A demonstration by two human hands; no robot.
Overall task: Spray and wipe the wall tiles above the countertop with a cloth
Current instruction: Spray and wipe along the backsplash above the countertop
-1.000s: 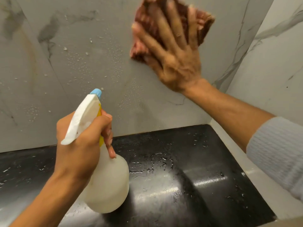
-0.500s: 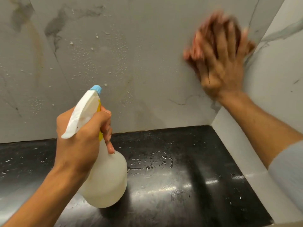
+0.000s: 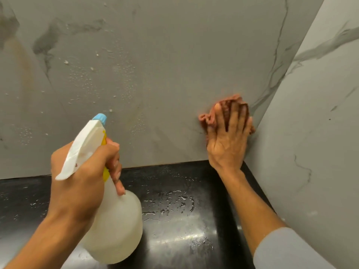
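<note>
Reddish cloth (image 3: 208, 119) under the flat right hand (image 3: 227, 140) — left hand (image 3: 77, 177) grips the spray bottle (image 3: 114, 226).

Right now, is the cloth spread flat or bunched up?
Bunched: the cloth shows crumpled folds around the right hand pressing it on the wall.

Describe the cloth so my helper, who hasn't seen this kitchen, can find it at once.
Follow the grey marble-look wall tiles down to the right corner, just above the black countertop. There the right hand presses a crumpled cloth flat against the tile. It is the only reddish-pink thing there; the spray bottle in the left hand is white.
</note>
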